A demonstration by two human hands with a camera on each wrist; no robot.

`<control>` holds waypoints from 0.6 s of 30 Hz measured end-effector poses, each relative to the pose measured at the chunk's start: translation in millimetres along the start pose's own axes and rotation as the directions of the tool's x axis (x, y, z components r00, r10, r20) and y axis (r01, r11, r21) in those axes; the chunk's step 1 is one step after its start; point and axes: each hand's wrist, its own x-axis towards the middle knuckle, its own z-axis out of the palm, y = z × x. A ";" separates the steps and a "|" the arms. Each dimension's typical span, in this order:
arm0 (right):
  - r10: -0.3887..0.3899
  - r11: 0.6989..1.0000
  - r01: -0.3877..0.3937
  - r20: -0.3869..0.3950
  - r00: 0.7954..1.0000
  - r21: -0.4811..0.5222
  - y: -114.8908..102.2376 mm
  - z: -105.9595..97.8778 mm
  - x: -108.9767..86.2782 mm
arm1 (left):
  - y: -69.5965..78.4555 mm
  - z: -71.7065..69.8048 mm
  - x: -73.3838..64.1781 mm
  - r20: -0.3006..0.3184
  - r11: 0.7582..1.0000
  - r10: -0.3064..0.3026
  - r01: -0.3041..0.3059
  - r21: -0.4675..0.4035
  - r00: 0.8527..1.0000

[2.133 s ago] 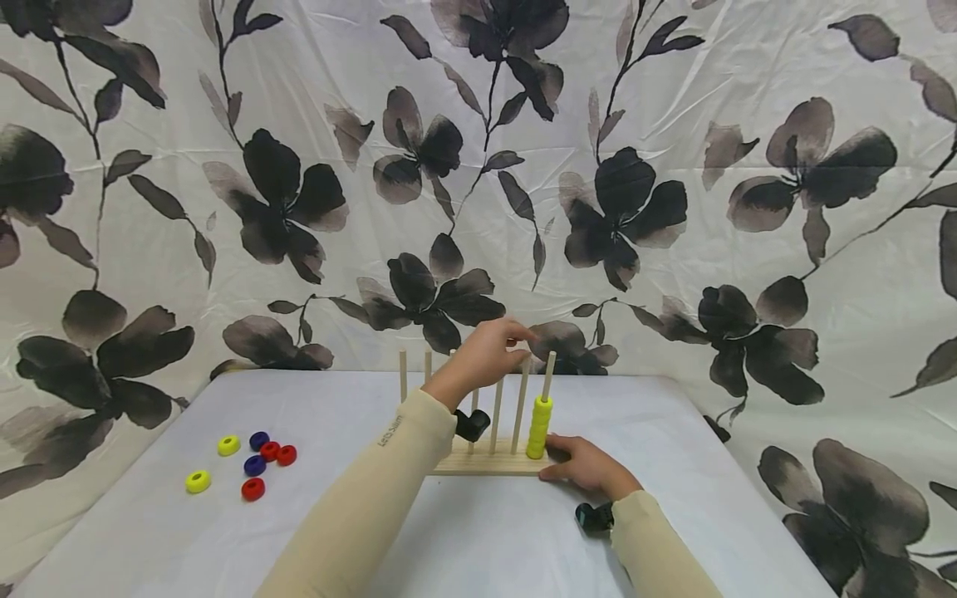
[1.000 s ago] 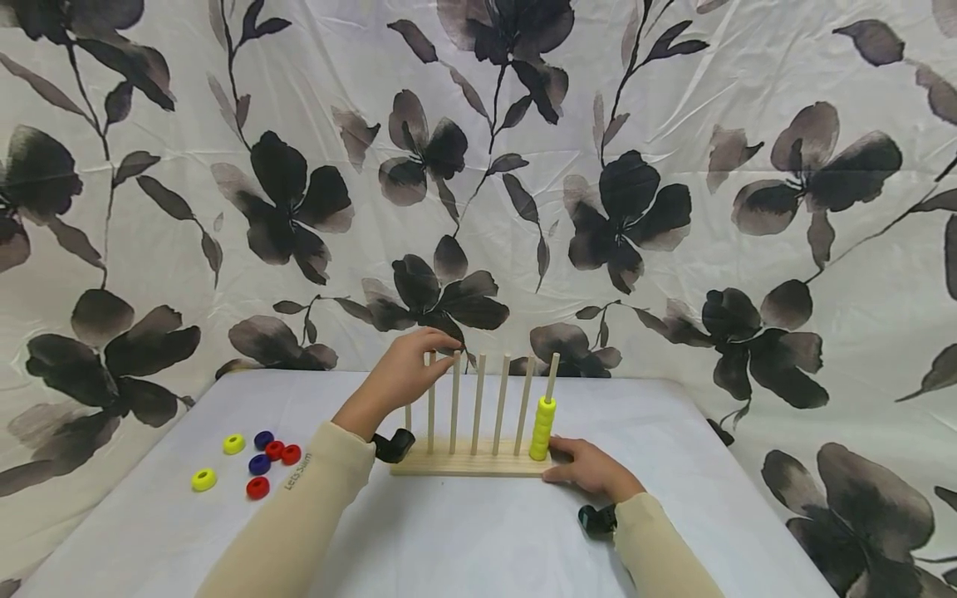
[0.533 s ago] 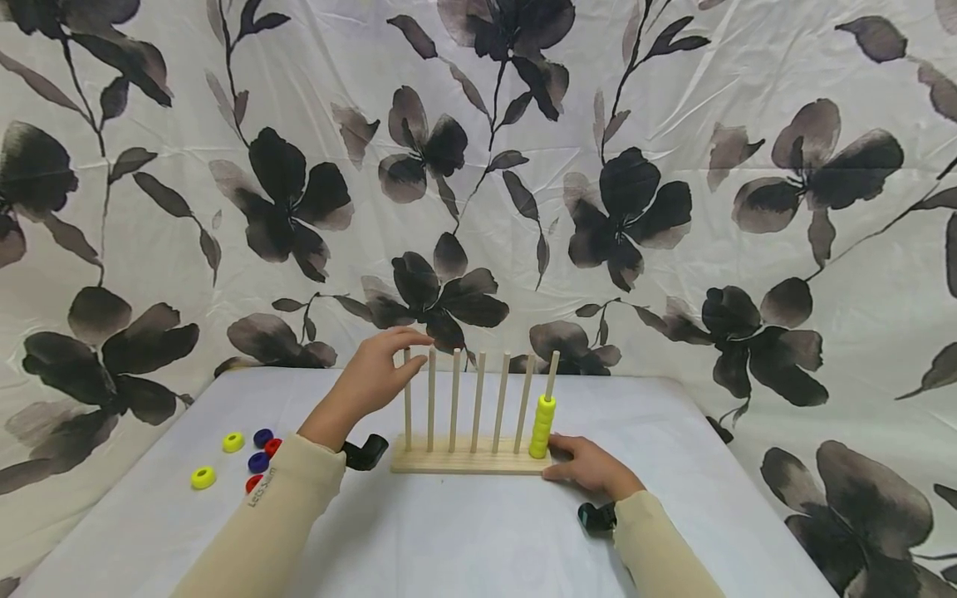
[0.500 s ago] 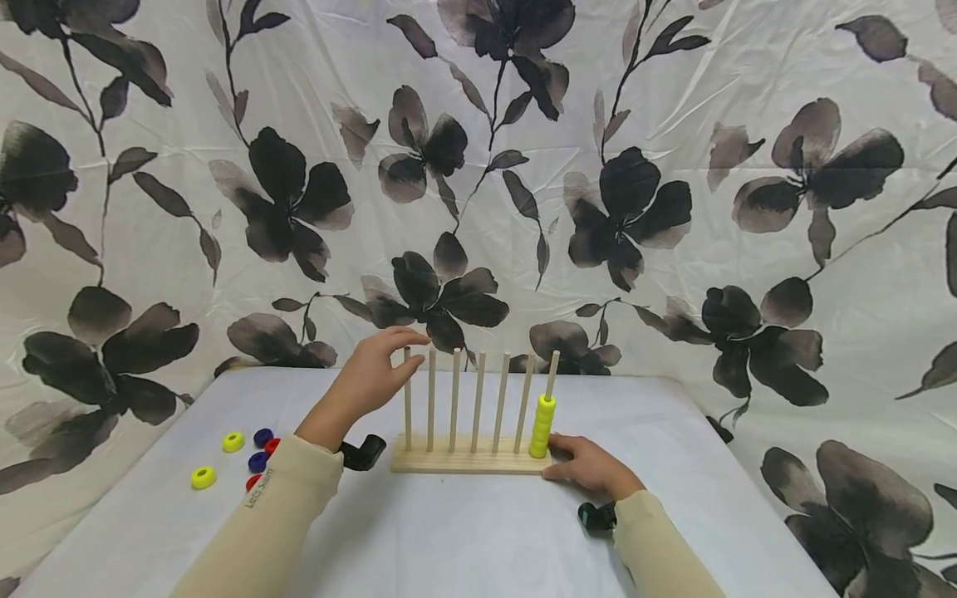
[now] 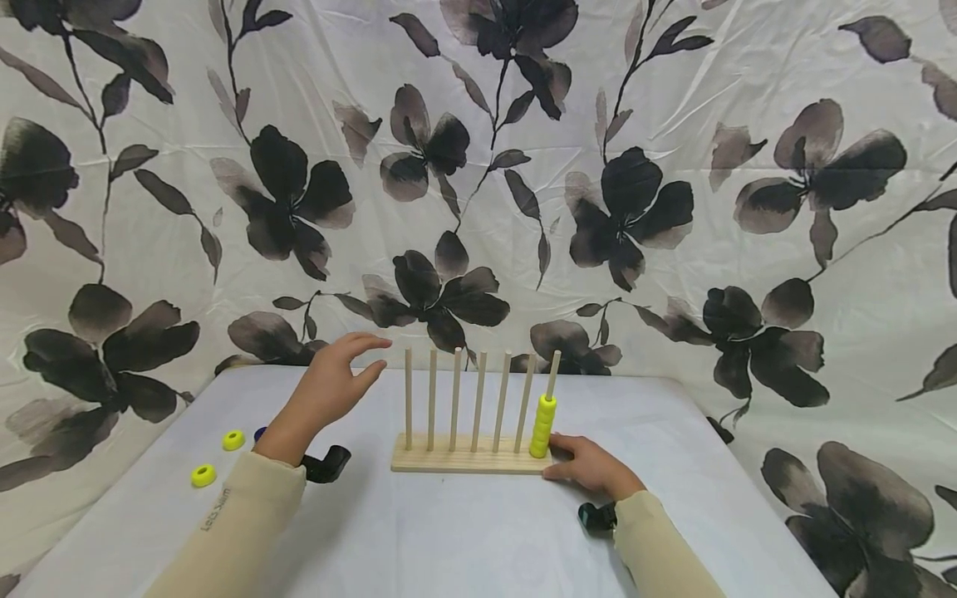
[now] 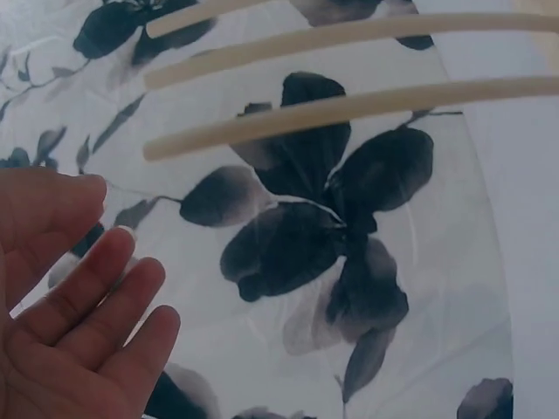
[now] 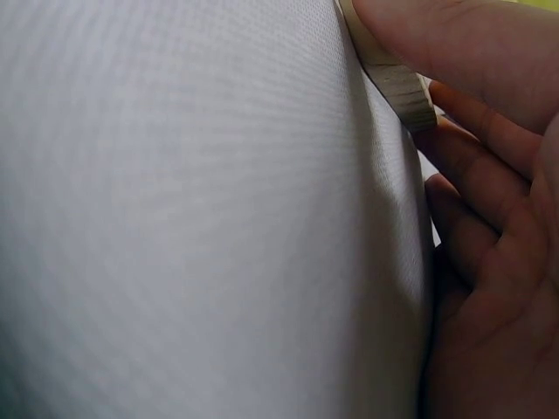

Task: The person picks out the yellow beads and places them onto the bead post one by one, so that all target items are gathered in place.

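A wooden peg stand (image 5: 463, 465) with several upright pegs is in the middle of the table. Yellow beads (image 5: 542, 427) are stacked on its rightmost peg; the other pegs are bare. My left hand (image 5: 329, 386) hovers left of the leftmost peg (image 5: 408, 399), thumb and fingers spread apart, holding nothing. In the left wrist view the fingers (image 6: 131, 305) are extended, beside three peg tips. My right hand (image 5: 592, 468) grips the right end of the base, thumb at its front. The right wrist view shows the base's corner (image 7: 403, 92) between thumb and fingers.
Two loose yellow beads (image 5: 233, 440) lie on the white-covered table (image 5: 449, 540) at the left. Part of a blue bead (image 5: 259, 433) peeks out beside my left wrist; the forearm hides other beads. A floral cloth (image 5: 478, 208) hangs behind the table.
My left hand has swept leftward over the pegs, from near the right ones to beyond the leftmost, its forearm now covering the red beads. The right hand stays at the base.
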 end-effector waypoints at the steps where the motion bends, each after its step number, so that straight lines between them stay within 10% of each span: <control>1: 0.000 1.000 0.000 -0.001 1.000 -0.004 -0.3 -0.2 -0.2 | -2.4 -1.3 -1.9 -0.001 1.000 -0.008 0.008 0.003 1.000; 18: 0.020 1.000 -0.020 0.000 1.000 0.007 -1.0 -0.2 0.4 | -45.4 -27.0 -37.9 0.061 0.977 -0.191 0.183 0.109 0.980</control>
